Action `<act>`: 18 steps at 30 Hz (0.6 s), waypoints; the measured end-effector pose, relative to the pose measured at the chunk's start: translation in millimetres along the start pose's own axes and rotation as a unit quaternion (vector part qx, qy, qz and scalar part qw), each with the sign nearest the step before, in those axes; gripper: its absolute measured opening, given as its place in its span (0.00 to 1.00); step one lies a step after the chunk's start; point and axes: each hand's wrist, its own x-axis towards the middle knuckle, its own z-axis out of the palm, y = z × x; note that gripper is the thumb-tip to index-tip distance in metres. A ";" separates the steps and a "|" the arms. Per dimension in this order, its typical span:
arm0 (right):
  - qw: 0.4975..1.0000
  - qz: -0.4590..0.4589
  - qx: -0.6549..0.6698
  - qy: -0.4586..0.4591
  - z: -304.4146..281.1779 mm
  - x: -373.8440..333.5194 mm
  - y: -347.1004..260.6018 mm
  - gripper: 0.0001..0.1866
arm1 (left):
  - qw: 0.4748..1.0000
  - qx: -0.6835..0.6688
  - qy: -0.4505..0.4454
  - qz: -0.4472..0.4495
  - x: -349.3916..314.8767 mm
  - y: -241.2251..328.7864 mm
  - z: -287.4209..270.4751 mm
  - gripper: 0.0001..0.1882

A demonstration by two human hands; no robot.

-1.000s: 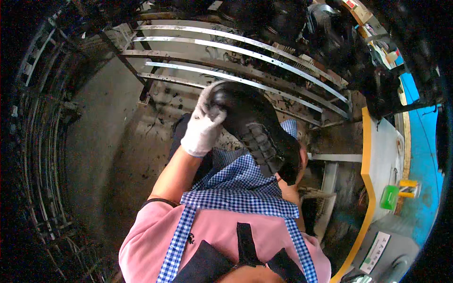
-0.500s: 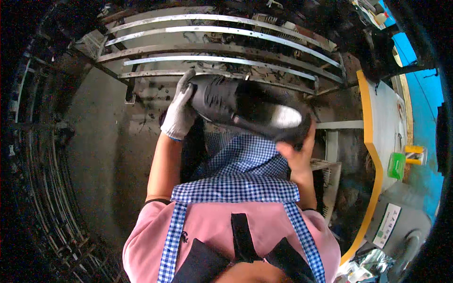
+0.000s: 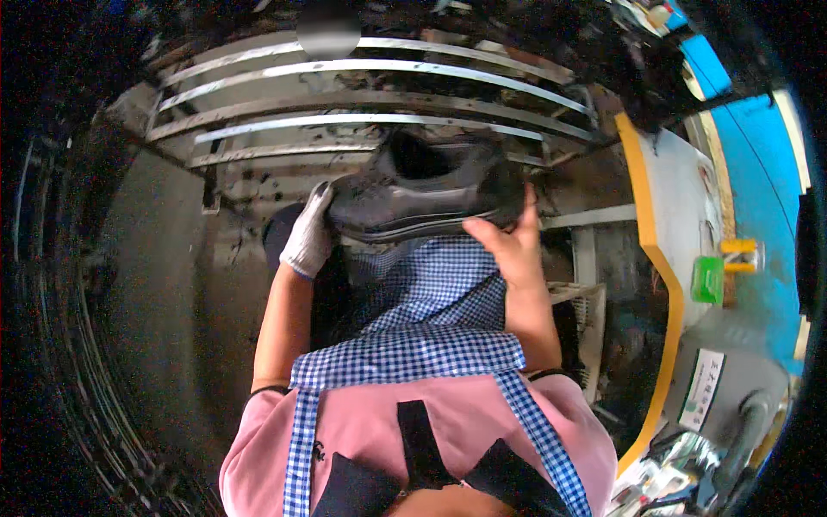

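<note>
Floor [image 3: 177, 293]: grey-brown, dark scraps strewn under and about the rack. Rack [image 3: 370, 65]: long metal rails running across, ahead of the person, bowed by the lens; some bright, some brown and grimy. Shirt [image 3: 370, 414]: pink, dark collar. Apron [image 3: 448, 284]: blue-and-white check, bib over the chest, skirt spread below the hands. Panel [image 3: 676, 177]: whitish, yellow edge, off to the right. Blue surface [image 3: 758, 164] beyond it. Machine [image 3: 728, 370]: grey, pale label on its face, lower right.

Shoe [image 3: 422, 207]: black, held up between both hands, in front of the rack and overlapping the apron's far end in view; cannot tell whether it touches the cloth. Toe to the left, heel to the right, opening facing up and away, sole edge toward the wearer.

Left hand [image 3: 308, 239]: white glove, darkened tips, gripping the toe end. Right hand [image 3: 515, 250]: bare, grasping the heel end, thumb along the lower edge, fingers partly hidden round the back.

Green box [image 3: 708, 280]: small, near the panel. Yellow-banded container [image 3: 741, 256]: smaller, just beside the box.
</note>
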 end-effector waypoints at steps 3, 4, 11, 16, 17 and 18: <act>1.000 -0.009 0.019 -0.019 12.2 -2.8 -13.9 0.44 | 0.998 0.040 -0.032 -0.026 4.8 -17.4 -8.0 0.20; 0.996 -0.064 -0.053 -0.028 8.6 -1.9 -7.9 0.43 | 0.985 0.155 -0.069 0.027 10.0 -30.0 -17.9 0.20; 0.963 -0.115 -0.233 -0.071 -3.5 -3.8 -33.5 0.52 | 0.981 -0.176 -0.033 -0.078 30.8 -21.7 -19.5 0.23; 0.982 -0.144 -0.093 -0.079 -19.7 -4.4 -37.5 0.49 | 0.989 -0.105 -0.099 0.039 22.4 5.6 14.4 0.25; 0.965 -0.219 -0.139 -0.043 -36.6 -0.5 -35.8 0.47 | 0.983 -0.143 -0.116 0.024 24.5 7.1 32.7 0.26; 0.992 -0.127 -0.028 -0.011 -47.6 -3.8 -54.9 0.45 | 0.985 -0.140 -0.101 0.000 23.4 13.1 45.6 0.27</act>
